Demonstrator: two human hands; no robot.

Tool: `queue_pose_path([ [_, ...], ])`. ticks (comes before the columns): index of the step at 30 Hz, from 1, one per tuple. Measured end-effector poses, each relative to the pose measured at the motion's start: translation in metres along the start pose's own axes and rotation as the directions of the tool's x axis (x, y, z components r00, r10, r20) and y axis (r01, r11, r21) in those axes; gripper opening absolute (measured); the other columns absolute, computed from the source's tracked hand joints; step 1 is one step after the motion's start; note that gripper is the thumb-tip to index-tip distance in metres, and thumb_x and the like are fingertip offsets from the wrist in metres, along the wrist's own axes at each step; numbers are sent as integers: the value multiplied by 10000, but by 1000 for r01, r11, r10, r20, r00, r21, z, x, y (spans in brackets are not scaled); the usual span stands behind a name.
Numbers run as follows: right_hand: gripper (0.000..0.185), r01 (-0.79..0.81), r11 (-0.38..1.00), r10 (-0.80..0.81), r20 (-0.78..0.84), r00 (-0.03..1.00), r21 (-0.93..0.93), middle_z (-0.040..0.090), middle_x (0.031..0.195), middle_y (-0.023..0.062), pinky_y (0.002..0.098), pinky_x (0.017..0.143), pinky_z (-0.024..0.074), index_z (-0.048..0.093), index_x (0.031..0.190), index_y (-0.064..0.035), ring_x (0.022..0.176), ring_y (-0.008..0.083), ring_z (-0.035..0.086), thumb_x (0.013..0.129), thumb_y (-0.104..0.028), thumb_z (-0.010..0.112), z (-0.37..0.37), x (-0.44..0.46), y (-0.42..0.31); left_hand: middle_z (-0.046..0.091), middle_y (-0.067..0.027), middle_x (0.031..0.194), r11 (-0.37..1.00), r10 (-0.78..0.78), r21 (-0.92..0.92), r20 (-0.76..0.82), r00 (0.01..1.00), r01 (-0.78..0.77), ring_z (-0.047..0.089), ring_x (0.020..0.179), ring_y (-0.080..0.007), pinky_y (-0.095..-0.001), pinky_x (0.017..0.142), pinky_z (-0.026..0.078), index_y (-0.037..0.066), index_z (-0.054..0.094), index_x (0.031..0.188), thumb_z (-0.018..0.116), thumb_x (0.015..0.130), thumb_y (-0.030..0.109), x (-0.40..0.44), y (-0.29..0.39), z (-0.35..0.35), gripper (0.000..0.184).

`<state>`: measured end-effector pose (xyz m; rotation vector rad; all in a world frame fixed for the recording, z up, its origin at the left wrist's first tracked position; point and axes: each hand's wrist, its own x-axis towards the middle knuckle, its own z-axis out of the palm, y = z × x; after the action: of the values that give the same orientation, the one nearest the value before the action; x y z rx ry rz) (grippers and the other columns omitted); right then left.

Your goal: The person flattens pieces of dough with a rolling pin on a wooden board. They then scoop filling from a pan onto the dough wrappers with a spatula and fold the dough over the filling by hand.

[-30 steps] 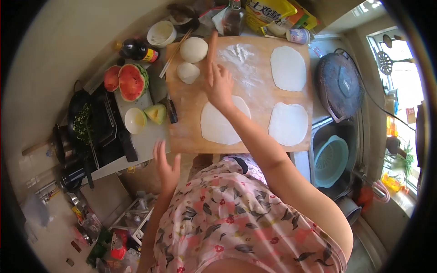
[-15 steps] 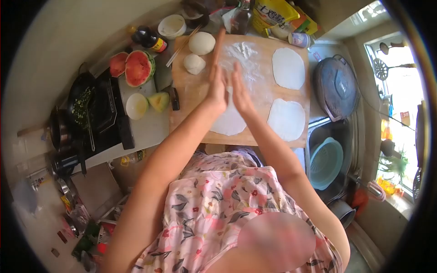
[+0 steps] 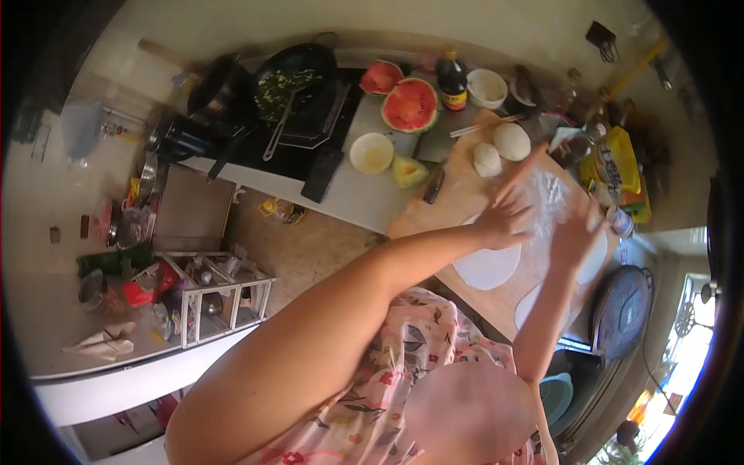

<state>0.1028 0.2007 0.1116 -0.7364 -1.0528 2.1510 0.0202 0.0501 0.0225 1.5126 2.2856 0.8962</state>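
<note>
My left hand (image 3: 504,222) is over the floured wooden board (image 3: 415,221), fingers spread and nothing in them. Under and beside it lies a flat round dough sheet (image 3: 488,267). Close to its fingers, a wooden rolling pin (image 3: 518,177) rests slantwise on the board. My right hand (image 3: 575,236), a little blurred, hovers to the right with fingers apart and nothing visible in it. A second dough sheet (image 3: 535,310) is partly behind my right forearm, and a third dough sheet (image 3: 594,262) shows beside that hand. Two dough balls, one larger (image 3: 511,142) and one smaller (image 3: 487,160), sit at the board's far side.
Left of the board are a knife (image 3: 435,186), a melon piece (image 3: 409,171), a bowl (image 3: 372,153) and a cut watermelon (image 3: 410,105). A wok (image 3: 298,62) with chopped greens stands on the stove. On the right are a round dark griddle (image 3: 622,312) and a teal basin (image 3: 556,399).
My view has turned left, so the board appears farther right and tilted. My hands, facing each other close together before, are now farther apart with fingers spread.
</note>
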Motion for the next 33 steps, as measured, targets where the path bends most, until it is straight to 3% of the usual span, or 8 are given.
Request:
queue_pose_path([
  [2, 678, 378, 773, -418, 39, 908, -510, 304, 1541, 119, 565, 1134, 43, 301, 1506, -188, 1443, 269, 215, 982, -610, 218, 25, -20, -30, 197, -235, 1543, 944, -194, 310, 235, 952, 116, 138, 1449, -387, -535, 1152, 149, 40, 308, 1464, 697, 815, 345, -27, 7, -62, 816],
  [4, 589, 585, 332, -666, 255, 701, -740, 294, 1544, 137, 578, 1132, 90, 313, 1501, -172, 1440, 283, 229, 999, -471, 391, 6, -15, -20, 239, -219, 1528, 991, -130, 39, -33, 991, 131, 202, 1428, -387, -494, 1142, 211, 29, 337, 1444, 737, 762, 237, -44, -14, -66, 817],
  [8, 634, 301, -443, -21, 346, 938, -844, 284, 1534, 184, 594, 1121, 160, 387, 1458, -145, 1428, 361, 232, 886, -252, 639, -31, -33, 51, 308, -205, 1494, 991, -26, -130, -237, 971, -5, 320, 1374, -378, -447, 1111, 304, 30, 380, 1415, 737, 742, 138, -107, -25, -130, 770],
  [14, 530, 685, 148, -154, 667, 729, -714, 576, 1232, 143, 401, 1011, 386, 540, 1303, -73, 1178, 313, 512, 811, -155, 719, 165, -77, 136, 378, -211, 1452, 924, -382, -115, -310, 871, 364, 357, 1354, -376, -436, 1109, 307, 34, 400, 1401, 702, 778, 94, -307, -94, -215, 696],
  [19, 582, -131, 705, 575, 455, 680, -697, 575, 1276, 131, 337, 961, 434, 498, 1334, -4, 1101, 243, 580, 890, -343, 663, 331, -133, 269, 422, -201, 1389, 745, -638, -237, -523, 564, 623, 429, 1298, -351, -420, 1043, 375, 29, 412, 1381, 653, 806, 61, -467, -150, -251, 624],
  [25, 432, -694, 594, 801, 377, 464, -408, 616, 1000, 99, 379, 815, 515, 516, 1141, -43, 943, 273, 649, 867, -326, 694, 460, -160, 315, 435, -120, 1372, 565, -814, -518, -474, 334, 642, 534, 1189, -261, -388, 887, 460, 113, 406, 1391, 637, 812, 30, -531, -184, -292, 629],
  [29, 435, 50, 258, 723, 227, 653, -965, 647, 859, 119, 424, 648, 524, 539, 1164, -24, 806, 284, 674, 847, -276, 697, 477, -97, 276, 428, -108, 1381, 570, -814, -551, -478, 329, 610, 553, 1164, -253, -382, 881, 461, 117, 403, 1395, 637, 821, 33, -551, -216, -297, 625],
  [33, 388, 742, -505, 415, 630, 657, -441, 676, 1058, 168, 470, 776, 530, 562, 1258, -134, 888, 330, 678, 881, -219, 526, 488, -43, 219, 432, -102, 1377, 563, -822, -628, -491, 288, 537, 558, 1153, -243, -375, 871, 464, 123, 407, 1394, 636, 837, 39, -538, -228, -308, 607],
])
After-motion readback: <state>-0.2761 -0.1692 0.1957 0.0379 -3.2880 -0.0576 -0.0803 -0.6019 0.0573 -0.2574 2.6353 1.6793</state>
